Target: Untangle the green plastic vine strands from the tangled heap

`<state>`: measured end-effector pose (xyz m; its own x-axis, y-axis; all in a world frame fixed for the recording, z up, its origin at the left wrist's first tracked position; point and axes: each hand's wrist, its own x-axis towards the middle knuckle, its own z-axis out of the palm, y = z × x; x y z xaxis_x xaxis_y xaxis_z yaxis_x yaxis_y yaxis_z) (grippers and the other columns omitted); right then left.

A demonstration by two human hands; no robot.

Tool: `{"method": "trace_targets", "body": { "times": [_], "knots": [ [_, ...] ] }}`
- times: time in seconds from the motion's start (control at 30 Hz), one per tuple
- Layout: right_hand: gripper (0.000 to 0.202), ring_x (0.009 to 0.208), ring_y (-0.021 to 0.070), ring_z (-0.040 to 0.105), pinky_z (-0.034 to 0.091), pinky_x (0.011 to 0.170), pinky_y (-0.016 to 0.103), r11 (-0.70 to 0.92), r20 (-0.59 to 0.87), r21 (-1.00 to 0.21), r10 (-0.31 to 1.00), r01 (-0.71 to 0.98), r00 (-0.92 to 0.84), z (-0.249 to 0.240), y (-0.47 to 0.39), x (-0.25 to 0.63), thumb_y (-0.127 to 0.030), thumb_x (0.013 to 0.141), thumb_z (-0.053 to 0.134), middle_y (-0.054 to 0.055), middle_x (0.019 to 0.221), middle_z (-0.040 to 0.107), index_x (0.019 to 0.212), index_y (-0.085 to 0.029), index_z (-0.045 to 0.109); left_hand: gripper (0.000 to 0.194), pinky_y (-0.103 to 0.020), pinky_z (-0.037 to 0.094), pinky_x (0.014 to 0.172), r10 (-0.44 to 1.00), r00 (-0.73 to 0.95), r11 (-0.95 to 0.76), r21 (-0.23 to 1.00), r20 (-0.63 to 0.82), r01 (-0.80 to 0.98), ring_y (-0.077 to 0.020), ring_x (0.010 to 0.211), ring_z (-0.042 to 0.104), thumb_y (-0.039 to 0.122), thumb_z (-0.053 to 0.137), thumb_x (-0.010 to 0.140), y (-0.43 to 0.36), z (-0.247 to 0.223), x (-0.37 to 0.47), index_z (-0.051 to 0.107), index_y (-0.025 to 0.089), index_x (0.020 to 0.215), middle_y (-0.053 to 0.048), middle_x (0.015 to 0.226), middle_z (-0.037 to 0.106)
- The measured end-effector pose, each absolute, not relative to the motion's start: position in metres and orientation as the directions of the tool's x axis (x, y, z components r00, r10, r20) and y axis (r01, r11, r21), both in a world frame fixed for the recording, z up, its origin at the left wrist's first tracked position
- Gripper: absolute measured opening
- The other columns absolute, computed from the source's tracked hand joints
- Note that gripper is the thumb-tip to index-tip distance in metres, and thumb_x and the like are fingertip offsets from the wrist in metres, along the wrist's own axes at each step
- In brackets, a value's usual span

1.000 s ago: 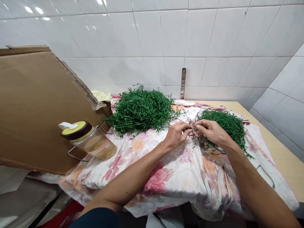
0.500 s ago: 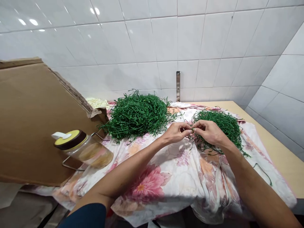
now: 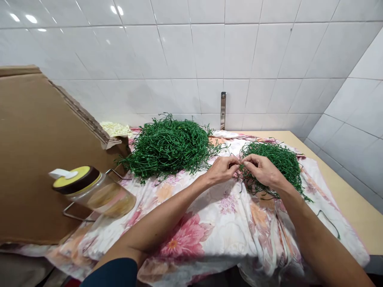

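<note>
My left hand (image 3: 223, 169) and my right hand (image 3: 261, 169) meet fingertip to fingertip over the flowered cloth (image 3: 236, 235). Both are closed in a pinch on a thin green stem (image 3: 241, 163), mostly hidden by the fingers. Just behind and beside my right hand lies a smaller pile of thin green stems (image 3: 283, 161), whose near left part is covered by that hand. A larger heap of similar stems (image 3: 172, 147), many with small knobbed tips, sits beyond my left hand.
At the left a cardboard box (image 3: 36, 159) stands behind a tilted jar (image 3: 110, 197) with a yellow and brown lid. Pale small pieces (image 3: 115, 129) are heaped at the back. One loose stem (image 3: 330, 223) lies near my right forearm. A tiled wall (image 3: 167, 52) closes off the back.
The view has shifted slightly, so the box and jar sit further left. Both hands stay pinched together in almost the same place, with a slightly wider gap between the fingertips.
</note>
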<state>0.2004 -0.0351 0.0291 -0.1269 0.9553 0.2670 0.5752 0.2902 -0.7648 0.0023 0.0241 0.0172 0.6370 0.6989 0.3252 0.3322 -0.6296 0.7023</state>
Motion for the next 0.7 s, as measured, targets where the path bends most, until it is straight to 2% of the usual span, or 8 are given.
{"method": "trace_targets", "body": {
  "times": [0.1, 0.23, 0.37, 0.47, 0.57, 0.7],
  "knots": [
    [0.023, 0.063, 0.0143, 0.053, 0.041, 0.059, 0.027, 0.254, 0.228, -0.811, 0.967, 0.527, -0.114, 0.029, -0.036, 0.201, -0.038, 0.092, 0.057, 0.000, 0.075, 0.065, 0.092, -0.018, 0.069, 0.027, -0.025, 0.037, 0.060, 0.702, 0.639, -0.634, 0.684, 0.314, 0.361, -0.0139, 0.062, 0.055, 0.026, 0.056, 0.089, 0.026, 0.025, 0.000, 0.080, 0.017, 0.096, -0.003, 0.075, 0.072],
    [0.022, 0.068, 0.0150, 0.058, 0.044, 0.062, 0.027, 0.234, 0.192, -0.832, 0.972, 0.504, -0.135, 0.033, -0.040, 0.199, -0.036, 0.089, 0.062, 0.003, 0.085, 0.071, 0.098, -0.018, 0.071, 0.026, -0.025, 0.034, 0.059, 0.685, 0.662, -0.650, 0.666, 0.305, 0.366, -0.0135, 0.061, 0.051, 0.029, 0.057, 0.089, 0.028, 0.035, -0.004, 0.080, 0.017, 0.091, -0.002, 0.070, 0.069],
    [0.021, 0.064, 0.0147, 0.056, 0.041, 0.061, 0.027, 0.239, 0.193, -0.735, 0.971, 0.635, -0.142, 0.040, -0.044, 0.195, -0.036, 0.089, 0.063, 0.001, 0.081, 0.072, 0.096, -0.020, 0.074, 0.025, -0.025, 0.033, 0.059, 0.657, 0.687, -0.674, 0.650, 0.311, 0.351, -0.0138, 0.062, 0.050, 0.032, 0.059, 0.090, 0.028, 0.038, -0.005, 0.076, 0.017, 0.081, -0.002, 0.066, 0.064],
    [0.022, 0.063, 0.0149, 0.054, 0.040, 0.063, 0.028, 0.301, 0.277, -0.632, 0.948, 0.715, -0.154, 0.042, -0.046, 0.193, -0.035, 0.093, 0.059, 0.001, 0.078, 0.071, 0.094, -0.020, 0.075, 0.025, -0.026, 0.033, 0.060, 0.660, 0.669, -0.683, 0.642, 0.340, 0.347, -0.0139, 0.061, 0.049, 0.033, 0.059, 0.091, 0.028, 0.037, -0.005, 0.075, 0.017, 0.079, -0.001, 0.065, 0.062],
    [0.023, 0.067, 0.0157, 0.056, 0.042, 0.067, 0.028, 0.354, 0.347, -0.594, 0.923, 0.722, -0.167, 0.041, -0.046, 0.192, -0.033, 0.095, 0.056, 0.001, 0.082, 0.073, 0.094, -0.021, 0.075, 0.024, -0.026, 0.035, 0.061, 0.642, 0.687, -0.695, 0.636, 0.341, 0.334, -0.0143, 0.062, 0.052, 0.031, 0.058, 0.092, 0.029, 0.037, -0.005, 0.077, 0.018, 0.085, -0.002, 0.069, 0.067],
    [0.023, 0.069, 0.0165, 0.057, 0.041, 0.067, 0.028, 0.349, 0.374, -0.615, 0.919, 0.707, -0.128, 0.039, -0.045, 0.193, -0.035, 0.096, 0.056, 0.001, 0.078, 0.071, 0.089, -0.021, 0.073, 0.026, -0.025, 0.038, 0.064, 0.608, 0.722, -0.709, 0.636, 0.330, 0.306, -0.0154, 0.066, 0.059, 0.029, 0.057, 0.093, 0.030, 0.041, -0.007, 0.080, 0.020, 0.101, -0.004, 0.080, 0.074]
  ]
}}
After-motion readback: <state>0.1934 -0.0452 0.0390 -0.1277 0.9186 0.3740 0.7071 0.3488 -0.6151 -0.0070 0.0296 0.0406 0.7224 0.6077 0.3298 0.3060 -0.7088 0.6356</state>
